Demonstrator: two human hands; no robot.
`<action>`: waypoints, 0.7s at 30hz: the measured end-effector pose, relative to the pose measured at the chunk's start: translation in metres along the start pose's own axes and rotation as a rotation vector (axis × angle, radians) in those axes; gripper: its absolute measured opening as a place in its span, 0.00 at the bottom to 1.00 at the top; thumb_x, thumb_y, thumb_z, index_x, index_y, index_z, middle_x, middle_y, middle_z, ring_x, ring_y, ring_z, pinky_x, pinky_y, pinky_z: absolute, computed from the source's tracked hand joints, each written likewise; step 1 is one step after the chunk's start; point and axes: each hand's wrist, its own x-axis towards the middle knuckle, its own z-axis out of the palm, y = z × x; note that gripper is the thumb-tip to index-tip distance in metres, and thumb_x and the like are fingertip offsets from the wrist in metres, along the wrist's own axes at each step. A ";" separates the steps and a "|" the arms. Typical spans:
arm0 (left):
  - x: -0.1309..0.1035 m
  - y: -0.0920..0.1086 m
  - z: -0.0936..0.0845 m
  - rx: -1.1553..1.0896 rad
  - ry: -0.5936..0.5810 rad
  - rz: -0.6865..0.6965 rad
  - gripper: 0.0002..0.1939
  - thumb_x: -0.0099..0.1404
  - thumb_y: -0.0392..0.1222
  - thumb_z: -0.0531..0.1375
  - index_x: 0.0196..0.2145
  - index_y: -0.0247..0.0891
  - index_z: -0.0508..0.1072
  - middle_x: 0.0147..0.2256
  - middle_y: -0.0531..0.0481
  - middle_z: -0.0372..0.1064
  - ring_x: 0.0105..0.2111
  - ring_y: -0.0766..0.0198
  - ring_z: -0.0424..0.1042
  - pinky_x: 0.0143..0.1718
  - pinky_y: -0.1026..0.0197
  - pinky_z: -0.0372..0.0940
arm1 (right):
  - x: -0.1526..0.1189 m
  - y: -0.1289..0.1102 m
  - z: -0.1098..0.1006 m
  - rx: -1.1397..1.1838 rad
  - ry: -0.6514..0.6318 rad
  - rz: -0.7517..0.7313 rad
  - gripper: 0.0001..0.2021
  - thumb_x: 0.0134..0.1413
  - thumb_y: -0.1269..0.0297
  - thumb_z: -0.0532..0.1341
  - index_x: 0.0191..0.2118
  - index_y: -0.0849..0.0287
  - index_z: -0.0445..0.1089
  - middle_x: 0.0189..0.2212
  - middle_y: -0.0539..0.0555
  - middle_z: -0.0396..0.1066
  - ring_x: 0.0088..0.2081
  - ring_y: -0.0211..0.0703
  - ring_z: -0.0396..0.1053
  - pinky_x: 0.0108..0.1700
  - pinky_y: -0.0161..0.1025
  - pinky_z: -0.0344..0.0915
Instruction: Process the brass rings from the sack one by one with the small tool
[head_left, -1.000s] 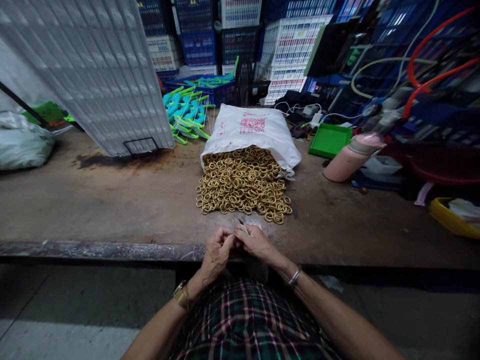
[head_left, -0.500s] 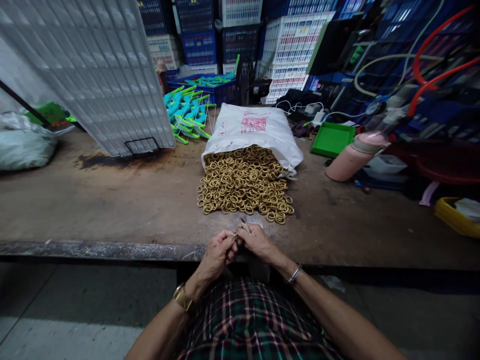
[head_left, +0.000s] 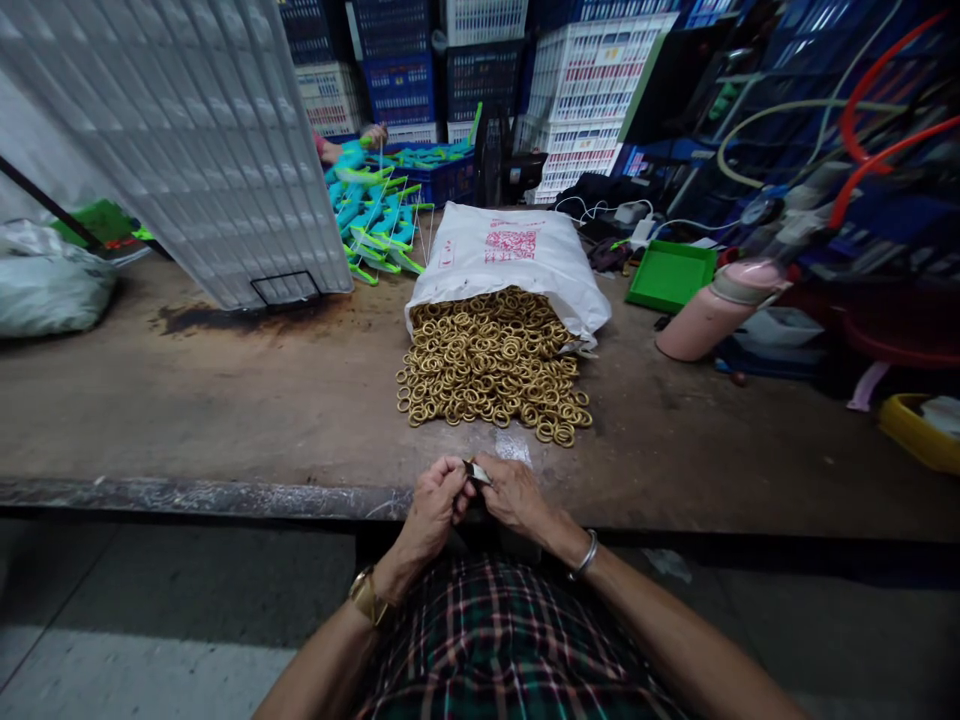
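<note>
My right hand (head_left: pixel 517 495) is closed on a small knife (head_left: pixel 481 474) with a pale handle and a dark blade, which points left toward the other hand. Pinched fingers of my left hand (head_left: pixel 433 505) meet the blade; they hold a gold ring that is almost wholly hidden now. Both hands are together above the table's front edge. Just beyond them spreads a heap of gold rings (head_left: pixel 487 370), spilling from the open mouth of a white sack (head_left: pixel 510 245) with red print.
A translucent ribbed panel (head_left: pixel 202 150) leans at left. Behind are turquoise-and-green plastic parts (head_left: pixel 375 215), a person's hand (head_left: pixel 373 135) and stacked crates (head_left: pixel 581 75). On the right lie a green tray (head_left: pixel 671 276), a pink bottle (head_left: pixel 709 315) and a yellow container (head_left: pixel 919 435).
The knife has turned from pointing up and away to pointing left, its blade now at my left fingers. At the back, the other person's hand has moved right.
</note>
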 end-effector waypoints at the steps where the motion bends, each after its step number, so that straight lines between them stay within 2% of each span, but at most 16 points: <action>1: 0.000 0.000 0.000 0.020 0.005 0.001 0.15 0.56 0.52 0.58 0.29 0.36 0.62 0.21 0.57 0.61 0.15 0.76 0.53 0.15 0.71 0.46 | 0.000 0.000 0.000 -0.013 0.001 -0.003 0.11 0.45 0.75 0.49 0.33 0.60 0.66 0.25 0.52 0.69 0.26 0.37 0.61 0.29 0.33 0.48; 6: -0.001 0.001 0.001 0.094 0.020 -0.007 0.16 0.56 0.53 0.57 0.30 0.36 0.62 0.21 0.57 0.60 0.15 0.76 0.52 0.15 0.71 0.45 | -0.001 -0.001 -0.003 -0.072 -0.003 0.024 0.12 0.45 0.75 0.49 0.35 0.60 0.66 0.27 0.54 0.70 0.26 0.39 0.63 0.29 0.35 0.48; 13: -0.005 0.001 0.003 0.197 0.061 0.020 0.17 0.56 0.55 0.56 0.27 0.37 0.61 0.20 0.58 0.60 0.16 0.75 0.53 0.17 0.70 0.48 | 0.000 -0.003 -0.005 -0.098 -0.073 0.029 0.13 0.47 0.74 0.49 0.37 0.61 0.66 0.26 0.54 0.71 0.26 0.39 0.64 0.28 0.35 0.47; 17: -0.015 0.010 0.006 0.176 -0.041 0.007 0.16 0.57 0.54 0.56 0.27 0.37 0.61 0.19 0.58 0.59 0.16 0.75 0.54 0.17 0.71 0.48 | 0.008 0.004 -0.011 -0.141 -0.106 0.105 0.12 0.49 0.73 0.49 0.38 0.61 0.66 0.25 0.55 0.71 0.25 0.39 0.64 0.27 0.36 0.46; 19: -0.019 0.016 0.009 0.095 -0.096 -0.027 0.16 0.57 0.54 0.57 0.27 0.37 0.61 0.19 0.58 0.59 0.15 0.76 0.54 0.15 0.71 0.46 | 0.013 0.011 -0.015 -0.177 -0.069 0.162 0.12 0.50 0.72 0.49 0.38 0.61 0.66 0.26 0.56 0.71 0.26 0.40 0.64 0.27 0.36 0.45; 21: -0.020 0.019 0.010 -0.022 -0.118 -0.057 0.16 0.57 0.53 0.57 0.27 0.37 0.61 0.20 0.58 0.59 0.15 0.76 0.53 0.14 0.71 0.45 | 0.018 0.019 -0.018 -0.203 0.024 0.215 0.11 0.51 0.73 0.49 0.38 0.61 0.66 0.28 0.56 0.71 0.27 0.40 0.65 0.27 0.36 0.46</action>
